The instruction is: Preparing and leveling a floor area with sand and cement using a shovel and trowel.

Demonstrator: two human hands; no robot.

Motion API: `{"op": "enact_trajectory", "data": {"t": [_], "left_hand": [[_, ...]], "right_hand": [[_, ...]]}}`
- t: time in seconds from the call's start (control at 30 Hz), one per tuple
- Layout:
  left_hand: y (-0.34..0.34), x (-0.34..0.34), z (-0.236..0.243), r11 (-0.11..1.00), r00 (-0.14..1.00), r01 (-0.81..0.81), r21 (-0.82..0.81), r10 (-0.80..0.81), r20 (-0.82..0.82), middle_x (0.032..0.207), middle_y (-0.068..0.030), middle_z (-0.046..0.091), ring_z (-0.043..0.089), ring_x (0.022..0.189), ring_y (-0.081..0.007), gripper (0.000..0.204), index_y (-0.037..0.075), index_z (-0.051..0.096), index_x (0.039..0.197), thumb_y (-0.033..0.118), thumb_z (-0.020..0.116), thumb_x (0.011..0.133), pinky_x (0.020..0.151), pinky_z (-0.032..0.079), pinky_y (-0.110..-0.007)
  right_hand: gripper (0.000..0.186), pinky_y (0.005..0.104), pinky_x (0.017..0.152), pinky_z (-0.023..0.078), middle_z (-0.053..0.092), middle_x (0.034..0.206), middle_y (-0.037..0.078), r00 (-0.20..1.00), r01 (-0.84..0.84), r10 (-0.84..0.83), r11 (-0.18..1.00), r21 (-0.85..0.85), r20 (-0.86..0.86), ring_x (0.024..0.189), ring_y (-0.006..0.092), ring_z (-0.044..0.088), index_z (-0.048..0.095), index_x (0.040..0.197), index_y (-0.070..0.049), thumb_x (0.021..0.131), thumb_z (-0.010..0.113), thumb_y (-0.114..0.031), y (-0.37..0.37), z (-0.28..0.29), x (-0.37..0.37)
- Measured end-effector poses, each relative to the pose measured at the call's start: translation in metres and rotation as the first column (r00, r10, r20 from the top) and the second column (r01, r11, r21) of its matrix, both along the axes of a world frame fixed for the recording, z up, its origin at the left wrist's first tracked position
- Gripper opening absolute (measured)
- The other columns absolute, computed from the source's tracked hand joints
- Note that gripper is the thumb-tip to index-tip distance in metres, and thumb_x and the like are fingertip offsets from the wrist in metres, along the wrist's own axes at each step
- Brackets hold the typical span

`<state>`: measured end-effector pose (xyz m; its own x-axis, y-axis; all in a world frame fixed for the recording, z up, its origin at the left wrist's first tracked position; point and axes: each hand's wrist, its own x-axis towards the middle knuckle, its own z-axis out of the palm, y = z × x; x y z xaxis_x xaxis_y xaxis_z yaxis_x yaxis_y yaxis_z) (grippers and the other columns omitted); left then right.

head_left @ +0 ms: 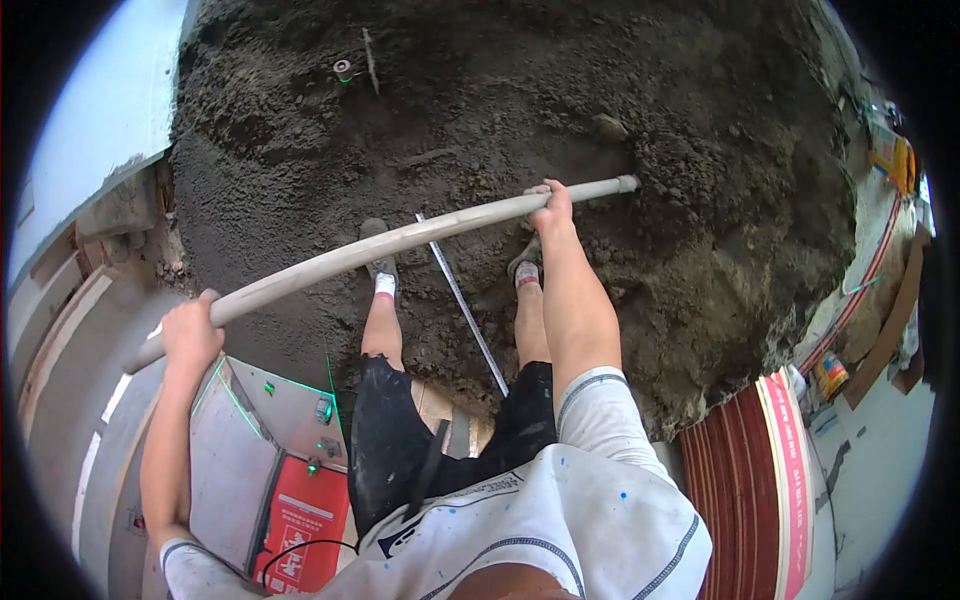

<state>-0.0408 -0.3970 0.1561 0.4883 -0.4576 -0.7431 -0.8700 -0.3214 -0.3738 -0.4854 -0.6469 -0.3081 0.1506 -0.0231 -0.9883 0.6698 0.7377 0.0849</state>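
- Here's the long pole (400, 240), smooth and matt, plastic or metal unclear!
- And that dark earthy ground (740, 240): rough, crumbly, utterly matt!
- Shirt (590, 500) and shorts (383, 430), matt cloth, both spotted!

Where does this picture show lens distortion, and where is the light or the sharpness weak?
Head view: the long pale pole appears bowed, probably by the fisheye lens; head view: its end beyond the left hand looks blurred; head view: dark granular material looks dim at the top, while the pale panel at upper left looks bright.
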Motion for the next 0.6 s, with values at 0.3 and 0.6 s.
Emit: {"op": "enact_trajectory", "data": {"t": [0.3, 0.6], "left_hand": [[0.249, 0.061, -0.149, 0.98, 0.957, -0.191, -0.049, 0.175, -0.23, 0.084, -0.016, 0.074, 0.073, 0.083, -0.0368, 0.03, 0.011, 0.069, 0.101, 0.013, 0.073, 0.071, 0.076, 0.057, -0.05], [0.54, 0.064, 0.045, 0.879, 0.833, -0.457, 0.137, 0.477, -0.281, 0.084, -0.0159, 0.074, 0.074, 0.081, -0.0351, 0.026, 0.014, 0.071, 0.1, 0.023, 0.072, 0.076, 0.073, 0.058, -0.051]], "right_hand": [[0.026, 0.038, 0.063, 0.051, 0.046, 0.062, 0.0, 0.947, -0.222, 0.201, 0.974, -0.054, -0.252, 0.055, 0.0192, 0.047, 0.046, 0.073, -0.014, 0.094, 0.061, -0.017, 0.119, -0.025, 0.05], [0.022, 0.0377, 0.059, 0.049, 0.048, 0.065, 0.001, 0.783, -0.558, 0.517, 0.83, -0.021, -0.345, 0.058, 0.0194, 0.05, 0.05, 0.079, -0.015, 0.097, 0.061, -0.022, 0.325, 0.17, 0.15]]}}
